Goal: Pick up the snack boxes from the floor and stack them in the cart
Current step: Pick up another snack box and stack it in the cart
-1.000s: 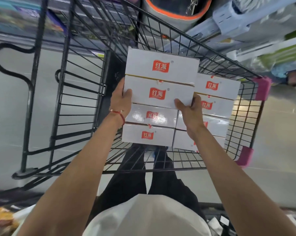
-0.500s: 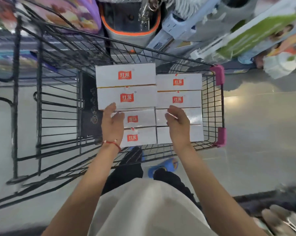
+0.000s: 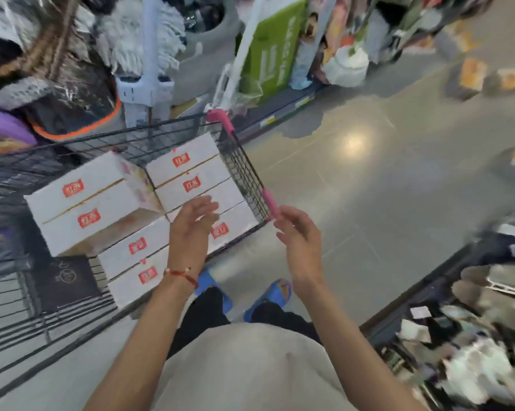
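At 9 o'clock in the view stands the black wire shopping cart with pink corner guards [image 3: 247,179]. It holds the white cardboard snack boxes with red square logos. A top pair [image 3: 84,203] sits raised on the left side of the load, at 10 o'clock from the hands. A lower layer [image 3: 137,262] shows beneath it, and another row [image 3: 191,170] lies against the right wire wall.

The left hand [image 3: 191,223], with a red string bracelet [image 3: 181,274] on its wrist, hovers over the near right boxes. Its fingers are spread and relaxed and it grips nothing. I cannot tell whether it brushes the cardboard. The right hand [image 3: 300,235] hangs just outside the cart's pink corner at 3 o'clock from the left hand. It is likewise loose and empty.

This looks like the pause between loads, with 1 placement done. More orange-topped boxes [image 3: 472,75], which are blurred, lie on the grey tiled floor [image 3: 368,188] at 1 to 2 o'clock, well apart from the cart. The next move probably calls for turning right, stooping and taking a box with both hands at its ends.
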`<state>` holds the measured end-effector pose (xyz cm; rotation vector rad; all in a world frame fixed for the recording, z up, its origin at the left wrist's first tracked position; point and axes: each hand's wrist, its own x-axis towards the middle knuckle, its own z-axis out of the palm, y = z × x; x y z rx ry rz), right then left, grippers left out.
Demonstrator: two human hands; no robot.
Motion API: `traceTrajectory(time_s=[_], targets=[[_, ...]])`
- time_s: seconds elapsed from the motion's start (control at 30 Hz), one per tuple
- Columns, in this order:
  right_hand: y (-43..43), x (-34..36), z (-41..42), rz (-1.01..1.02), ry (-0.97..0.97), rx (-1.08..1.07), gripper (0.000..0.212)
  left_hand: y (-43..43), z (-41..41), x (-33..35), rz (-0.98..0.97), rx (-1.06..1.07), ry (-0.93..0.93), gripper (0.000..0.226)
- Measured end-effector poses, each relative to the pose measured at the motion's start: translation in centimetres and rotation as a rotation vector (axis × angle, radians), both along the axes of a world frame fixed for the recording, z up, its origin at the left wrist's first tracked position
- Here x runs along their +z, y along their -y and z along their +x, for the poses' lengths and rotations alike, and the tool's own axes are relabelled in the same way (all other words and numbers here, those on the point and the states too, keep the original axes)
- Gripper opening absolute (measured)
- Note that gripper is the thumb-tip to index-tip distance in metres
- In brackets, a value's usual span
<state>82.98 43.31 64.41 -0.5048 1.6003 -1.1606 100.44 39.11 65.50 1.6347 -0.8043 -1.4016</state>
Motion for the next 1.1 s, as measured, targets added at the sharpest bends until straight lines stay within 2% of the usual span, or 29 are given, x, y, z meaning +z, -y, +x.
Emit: traceTrajectory(time_s=[0.23, 0.47, 1.1], targets=[[-3.3, 0.2, -12.9, 0.039, -0.007, -0.289, 0.015, 0.8, -14.6, 0.1, -0.002, -0.301, 0.031, 0.024], [-3.3, 0.3, -24.0, 0.048, 0.038, -0.556, 0.019, 4.7, -26.5, 0.8, -0.048, -0.512, 0.032, 0.024], [13.2, 2.6, -54.5, 0.065, 0.043, -0.898, 0.017, 27.2, -63.9, 1.2, -0.033, -0.992, -0.018, 0.028]])
